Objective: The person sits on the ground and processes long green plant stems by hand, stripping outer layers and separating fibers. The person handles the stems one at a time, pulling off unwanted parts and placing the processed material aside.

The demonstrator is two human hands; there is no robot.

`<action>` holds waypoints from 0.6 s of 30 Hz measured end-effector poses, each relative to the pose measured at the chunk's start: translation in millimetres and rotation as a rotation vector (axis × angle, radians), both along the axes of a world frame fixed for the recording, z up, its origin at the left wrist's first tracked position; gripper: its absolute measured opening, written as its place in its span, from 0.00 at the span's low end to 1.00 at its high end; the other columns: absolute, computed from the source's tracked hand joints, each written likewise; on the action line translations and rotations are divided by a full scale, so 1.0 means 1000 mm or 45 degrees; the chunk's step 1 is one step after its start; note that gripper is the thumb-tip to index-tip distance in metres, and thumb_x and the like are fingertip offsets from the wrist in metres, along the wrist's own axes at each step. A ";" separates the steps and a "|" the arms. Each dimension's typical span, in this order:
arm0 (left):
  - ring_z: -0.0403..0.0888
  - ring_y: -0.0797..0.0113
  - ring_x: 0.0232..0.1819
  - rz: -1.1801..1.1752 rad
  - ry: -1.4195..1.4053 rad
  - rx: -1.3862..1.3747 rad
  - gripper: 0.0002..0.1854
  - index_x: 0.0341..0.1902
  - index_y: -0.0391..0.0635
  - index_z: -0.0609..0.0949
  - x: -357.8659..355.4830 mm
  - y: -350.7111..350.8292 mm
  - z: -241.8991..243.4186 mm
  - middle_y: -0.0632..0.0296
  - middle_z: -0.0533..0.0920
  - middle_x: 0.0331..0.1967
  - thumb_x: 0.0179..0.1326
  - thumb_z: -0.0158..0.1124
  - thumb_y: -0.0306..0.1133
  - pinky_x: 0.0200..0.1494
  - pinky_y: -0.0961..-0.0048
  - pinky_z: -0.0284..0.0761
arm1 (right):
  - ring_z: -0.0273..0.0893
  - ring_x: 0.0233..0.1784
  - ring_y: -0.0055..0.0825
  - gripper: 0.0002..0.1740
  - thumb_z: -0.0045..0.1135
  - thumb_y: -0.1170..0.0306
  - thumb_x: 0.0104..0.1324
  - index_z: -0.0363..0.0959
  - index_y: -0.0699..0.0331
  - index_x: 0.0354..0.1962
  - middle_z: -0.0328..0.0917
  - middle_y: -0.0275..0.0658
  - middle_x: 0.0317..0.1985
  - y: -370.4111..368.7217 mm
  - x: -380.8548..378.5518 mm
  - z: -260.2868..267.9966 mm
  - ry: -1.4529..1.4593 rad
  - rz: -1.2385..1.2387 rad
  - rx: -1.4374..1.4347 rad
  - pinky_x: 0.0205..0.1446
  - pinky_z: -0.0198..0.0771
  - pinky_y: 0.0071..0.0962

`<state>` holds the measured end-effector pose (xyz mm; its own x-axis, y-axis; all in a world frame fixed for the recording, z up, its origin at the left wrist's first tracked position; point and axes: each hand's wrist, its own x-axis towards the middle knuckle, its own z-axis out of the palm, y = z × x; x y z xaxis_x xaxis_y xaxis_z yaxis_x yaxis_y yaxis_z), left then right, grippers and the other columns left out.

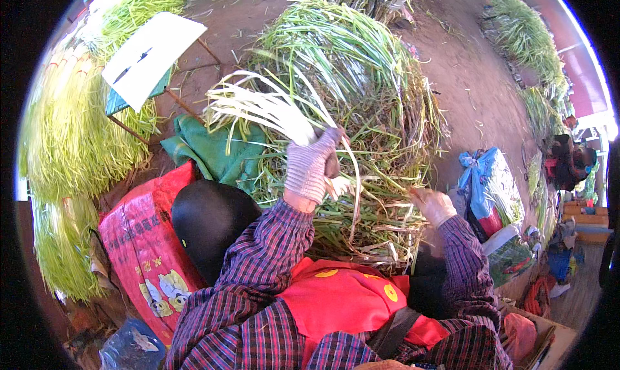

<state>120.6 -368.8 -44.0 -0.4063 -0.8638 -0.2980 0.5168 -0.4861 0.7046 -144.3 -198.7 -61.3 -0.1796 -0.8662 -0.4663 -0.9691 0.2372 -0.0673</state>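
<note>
My left hand, in a striped knit glove, is closed around a bunch of pale leafy stalks that fan out to the upper left. One long stalk hangs down from this fist. To the right, my right hand is over the edge of the plant heap, its fingertips by some dry stems; blur hides whether it grips any. A large heap of green-and-white stalks lies in front of me, with brown withered leaves on its right side. Loose trimmings cover the space between my arms and above my red apron.
At the left stand a stool with a white board, a green cloth, a red printed sack and piled yellow-green bundles. A blue bag is at the right. Farther right, a person in dark clothes is near more bundles.
</note>
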 end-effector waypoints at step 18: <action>0.60 0.80 0.08 -0.138 -0.367 0.121 0.08 0.31 0.41 0.80 -0.027 0.043 -0.031 0.71 0.70 0.12 0.52 0.68 0.31 0.11 0.80 0.53 | 0.76 0.21 0.40 0.10 0.54 0.58 0.61 0.76 0.54 0.32 0.75 0.38 0.19 -0.037 0.106 0.018 -0.278 0.185 -0.665 0.25 0.70 0.37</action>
